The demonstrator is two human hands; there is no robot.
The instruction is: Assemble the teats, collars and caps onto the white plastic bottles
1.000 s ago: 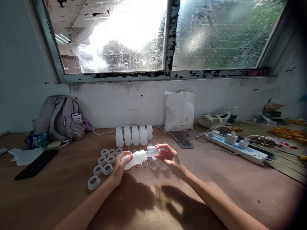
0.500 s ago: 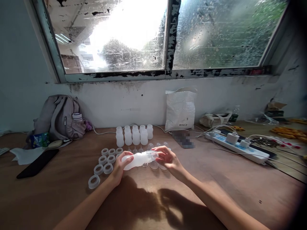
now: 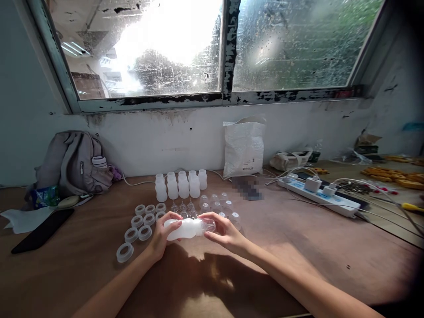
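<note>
A frosted white bottle [image 3: 183, 229] lies sideways in the air above the table, its base toward the left. My left hand [image 3: 162, 236] is wrapped round the base end. At the other end sits a clear cap [image 3: 208, 226], which my right hand [image 3: 227, 234] grips between thumb and fingers. Just behind are small clear teat-like pieces [image 3: 183, 207] and, to their right, several clear domed caps [image 3: 216, 206]. Translucent rings [image 3: 131, 235] stand in rows to the left. Farther back, several white bottles [image 3: 183, 185] stand upright in a group.
A grey backpack [image 3: 77, 163] and a black phone [image 3: 43, 230] are at the left. By the wall stands a white bag [image 3: 244, 148]. A power strip [image 3: 319, 197] with cables lies at the right, near yellow items [image 3: 391, 174].
My right hand's fingers have closed further round the clear cap, and it has moved slightly left and down with the bottle. The camera view has shifted a little.
</note>
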